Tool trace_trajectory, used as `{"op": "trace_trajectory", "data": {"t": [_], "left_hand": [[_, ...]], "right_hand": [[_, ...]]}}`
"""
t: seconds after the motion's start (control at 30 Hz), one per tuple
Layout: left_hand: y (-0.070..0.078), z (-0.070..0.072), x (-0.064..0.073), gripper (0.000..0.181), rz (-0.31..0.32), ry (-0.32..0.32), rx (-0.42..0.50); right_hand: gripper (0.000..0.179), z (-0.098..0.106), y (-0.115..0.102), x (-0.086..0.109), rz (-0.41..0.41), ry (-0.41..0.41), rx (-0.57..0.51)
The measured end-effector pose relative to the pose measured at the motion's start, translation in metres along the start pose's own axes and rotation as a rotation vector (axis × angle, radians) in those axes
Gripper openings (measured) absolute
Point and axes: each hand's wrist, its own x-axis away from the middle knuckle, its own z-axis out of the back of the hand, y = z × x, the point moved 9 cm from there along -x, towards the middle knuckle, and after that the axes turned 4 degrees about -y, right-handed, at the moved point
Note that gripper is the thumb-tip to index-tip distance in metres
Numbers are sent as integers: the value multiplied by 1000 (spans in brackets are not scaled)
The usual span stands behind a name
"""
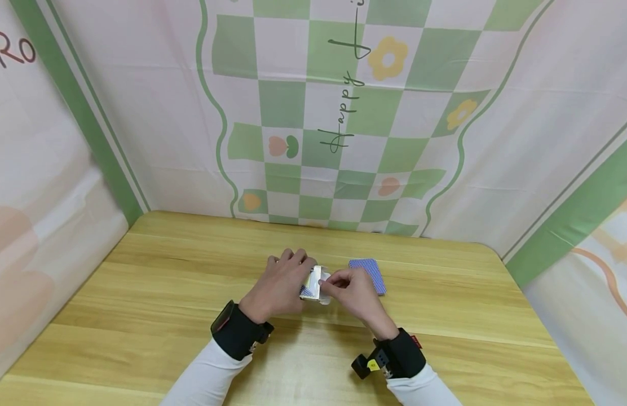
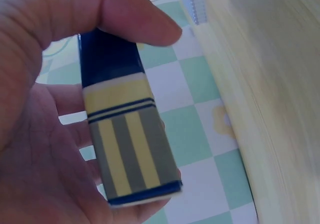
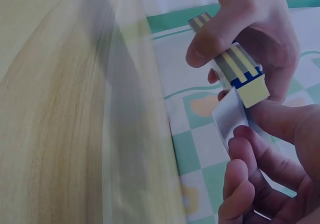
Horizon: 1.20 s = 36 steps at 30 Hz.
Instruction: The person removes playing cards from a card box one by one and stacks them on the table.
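Note:
My left hand (image 1: 284,283) grips a small playing-card box (image 1: 311,286) by its sides, just above the table. The left wrist view shows the side of the card box (image 2: 132,144), dark blue at one end with grey and yellow stripes. At the box's open end, my right hand (image 1: 358,294) pinches the white end flap (image 3: 231,115) between thumb and fingers. A pale yellow side tab (image 3: 253,90) sticks out beside it in the right wrist view. Close behind the right hand, a blue-patterned deck of cards (image 1: 373,275) lies on the table, partly covered by that hand.
The wood-grain table (image 1: 156,293) reaches back to a hanging cloth (image 1: 283,101) with green and white checks. More printed cloth hangs at the left and right sides. Black straps with small cameras sit on both wrists.

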Motion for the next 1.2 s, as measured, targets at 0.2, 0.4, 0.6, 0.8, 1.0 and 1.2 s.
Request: {"op": "trace_trajectory", "data": {"t": [0.2,0.4,0.6,0.8,1.0,1.2], "left_hand": [[2,0,0,66,-12,-2,-11],[1,0,0,65,-12,-2,-12],[0,0,1,66,-6,-11,1],[-1,0,1,67,-1,-16,-6],[-2,-1,1,68,-3,-17,-18],[-4,0,1,69,3,-24,-7]], "right_hand": [[10,0,1,0,-10,10,-1],[11,0,0,1,-14,-4,-13],[15,0,2,1,-41,-24,-57],[16,-2,4,0,-56,-53,-93],[14,-4,6,0,-78,-79,-116],[14,-1,9,1,-94,-90,-119]]}}
